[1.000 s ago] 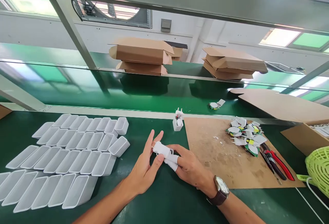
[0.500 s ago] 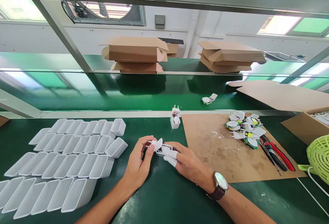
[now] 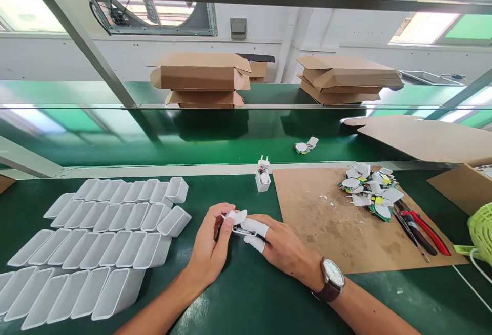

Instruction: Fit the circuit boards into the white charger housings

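Observation:
Near the middle of the green table, my left hand point(image 3: 210, 240) pinches a small white plug piece point(image 3: 237, 216) between thumb and fingers. My right hand point(image 3: 279, 243), with white covers on two fingers, grips a white casing point(image 3: 243, 231) whose open side shows dark and metallic parts. The plug piece lies at the casing's left end; whether they are joined is hidden by my fingers. Beyond my hands stands another white casing point(image 3: 263, 181) with a pronged piece at its top.
Rows of white casings point(image 3: 123, 291) cover the left. On a brown board point(image 3: 307, 222) at right lie circuit pieces point(image 3: 371, 191) and red-handled pliers point(image 3: 430, 232). A green basket point(image 3: 482, 232) sits far right. Another circuit piece point(image 3: 302, 147) rests on the back ledge.
The white casing has turned slightly in my right hand, and my covered fingers reach further over it. My left hand keeps its pinch. The view has shifted a little.

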`<state>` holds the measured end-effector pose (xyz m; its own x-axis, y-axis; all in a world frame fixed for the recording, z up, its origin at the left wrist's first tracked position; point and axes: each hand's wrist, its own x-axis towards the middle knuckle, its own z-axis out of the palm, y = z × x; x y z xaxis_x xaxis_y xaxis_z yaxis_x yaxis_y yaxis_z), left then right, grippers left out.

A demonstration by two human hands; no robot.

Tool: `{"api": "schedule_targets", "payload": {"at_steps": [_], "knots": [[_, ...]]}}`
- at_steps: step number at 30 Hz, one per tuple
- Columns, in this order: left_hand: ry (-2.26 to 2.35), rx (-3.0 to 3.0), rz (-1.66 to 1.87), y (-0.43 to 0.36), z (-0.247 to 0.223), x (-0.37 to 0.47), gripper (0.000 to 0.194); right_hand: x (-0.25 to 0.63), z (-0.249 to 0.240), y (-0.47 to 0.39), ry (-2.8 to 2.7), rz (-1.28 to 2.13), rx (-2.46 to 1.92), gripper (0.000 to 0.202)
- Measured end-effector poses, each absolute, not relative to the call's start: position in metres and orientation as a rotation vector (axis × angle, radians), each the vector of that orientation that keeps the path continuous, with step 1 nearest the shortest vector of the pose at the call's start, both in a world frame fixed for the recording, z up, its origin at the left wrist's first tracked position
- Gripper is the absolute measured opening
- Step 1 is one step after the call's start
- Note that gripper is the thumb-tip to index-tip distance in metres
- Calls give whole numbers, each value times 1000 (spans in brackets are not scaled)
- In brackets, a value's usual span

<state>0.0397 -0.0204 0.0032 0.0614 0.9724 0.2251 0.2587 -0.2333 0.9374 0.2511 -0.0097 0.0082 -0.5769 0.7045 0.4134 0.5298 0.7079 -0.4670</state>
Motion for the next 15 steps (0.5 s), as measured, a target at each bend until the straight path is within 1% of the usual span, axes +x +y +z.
{"api": "schedule_targets", "payload": {"at_steps": [3, 7, 12, 15], "knots": [[1266, 1570, 1272, -19, 1, 39, 17, 250, 10, -10, -2342, 425, -937, 30], [1258, 1564, 1278, -19, 0, 38, 14, 252, 8, -6, -2251, 506, -867, 31], [1286, 1596, 1248, -18, 3, 39, 17, 254, 1, -6, -2261, 432, -900, 26], [1307, 1589, 1212, -18, 5, 39, 20, 254, 3, -9, -2235, 479, -897, 26]]}}
